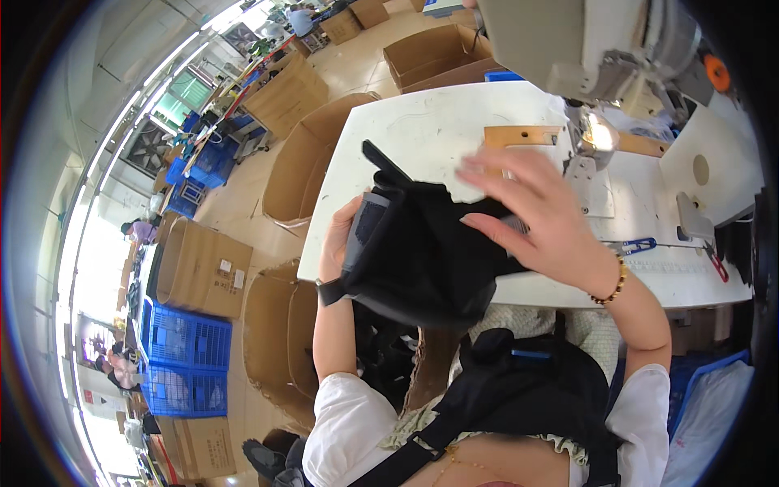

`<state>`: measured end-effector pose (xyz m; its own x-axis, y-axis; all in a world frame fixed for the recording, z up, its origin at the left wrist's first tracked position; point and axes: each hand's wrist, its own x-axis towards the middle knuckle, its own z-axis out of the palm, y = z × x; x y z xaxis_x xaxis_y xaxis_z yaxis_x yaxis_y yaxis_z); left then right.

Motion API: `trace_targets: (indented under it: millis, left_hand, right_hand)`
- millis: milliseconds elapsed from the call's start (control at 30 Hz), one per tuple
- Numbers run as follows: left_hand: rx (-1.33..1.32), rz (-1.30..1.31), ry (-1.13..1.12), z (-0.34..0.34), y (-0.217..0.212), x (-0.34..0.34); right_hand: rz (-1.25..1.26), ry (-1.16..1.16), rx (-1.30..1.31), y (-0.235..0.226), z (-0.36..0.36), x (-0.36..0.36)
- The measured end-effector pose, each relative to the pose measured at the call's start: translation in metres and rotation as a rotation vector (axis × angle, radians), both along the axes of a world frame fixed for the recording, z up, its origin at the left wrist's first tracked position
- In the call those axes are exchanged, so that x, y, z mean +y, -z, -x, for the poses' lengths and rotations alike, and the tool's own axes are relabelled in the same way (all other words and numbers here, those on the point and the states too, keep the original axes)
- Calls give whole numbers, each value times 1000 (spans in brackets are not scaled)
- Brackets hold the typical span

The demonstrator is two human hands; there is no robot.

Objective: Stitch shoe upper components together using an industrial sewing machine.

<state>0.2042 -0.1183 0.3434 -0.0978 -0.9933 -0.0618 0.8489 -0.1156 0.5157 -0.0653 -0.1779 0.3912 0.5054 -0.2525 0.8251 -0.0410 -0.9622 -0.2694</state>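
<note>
A black fabric piece, bag-like with a short strap and a grey panel along its left side, is held up over the front edge of a white sewing table. My left hand is closed on its left side, with the fingers mostly hidden behind the grey panel. Over the fabric's right side is my right hand, fingers spread and slightly blurred. Its thumb lies over the black cloth; whether it touches I cannot tell. Right of that hand is a sewing machine's needle area.
Blue-handled thread snips and a red-handled tool lie on the table's right. An open carton with dark pieces stands below the table's left edge. More cartons and blue crates line the left. Other people sit farther off.
</note>
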Motion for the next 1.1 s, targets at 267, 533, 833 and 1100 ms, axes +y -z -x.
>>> trace_targets:
  millis: [267, 533, 833, 1100]
  left_hand:
    - [-1102, 295, 149, 80, 31, 23]
    - [-1348, 493, 331, 138, -57, -19]
    - [-1971, 691, 336, 196, -45, -43]
    - [-1952, 501, 315, 183, -25, -47]
  right_hand:
    - [-328, 1, 474, -9, 60, 31]
    - [-965, 164, 673, 4, 119, 24]
    - [-1140, 4, 475, 42, 139, -5]
    - [-740, 81, 303, 57, 117, -13]
